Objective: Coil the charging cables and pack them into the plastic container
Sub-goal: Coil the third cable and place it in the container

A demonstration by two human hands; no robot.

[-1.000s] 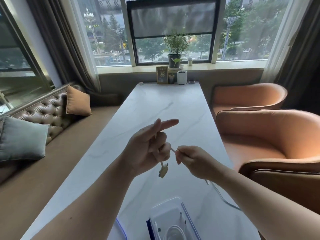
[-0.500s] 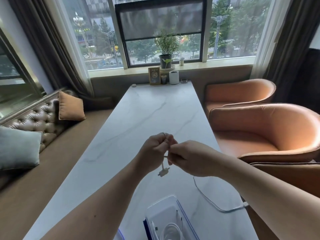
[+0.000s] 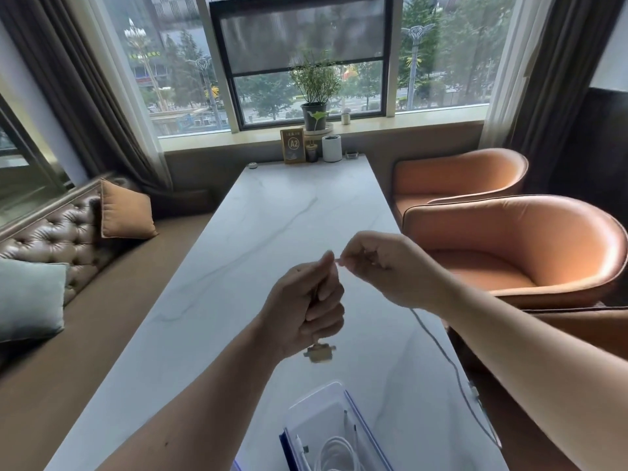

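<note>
My left hand (image 3: 306, 311) is closed in a fist around a thin white charging cable, above the white marble table (image 3: 272, 232). The cable's plug end (image 3: 319, 353) dangles just below the fist. My right hand (image 3: 380, 266) pinches the same cable (image 3: 452, 365) right beside the left thumb; the rest of the cable trails down over the table's right edge. A clear plastic container (image 3: 316, 402) with a blue rim stands at the near edge, and a coiled white cable (image 3: 334, 453) lies inside it.
Two orange armchairs (image 3: 509, 246) stand along the table's right side. A tufted brown bench with cushions (image 3: 125, 212) runs along the left. At the far end stand a sign marked A2 (image 3: 293, 146), a white cup (image 3: 332, 148) and a potted plant (image 3: 314, 96).
My right hand has risen from beside the left fist and moved up and right, drawing the cable over the left hand. The left index finger, pointing out a second ago, is curled in.
</note>
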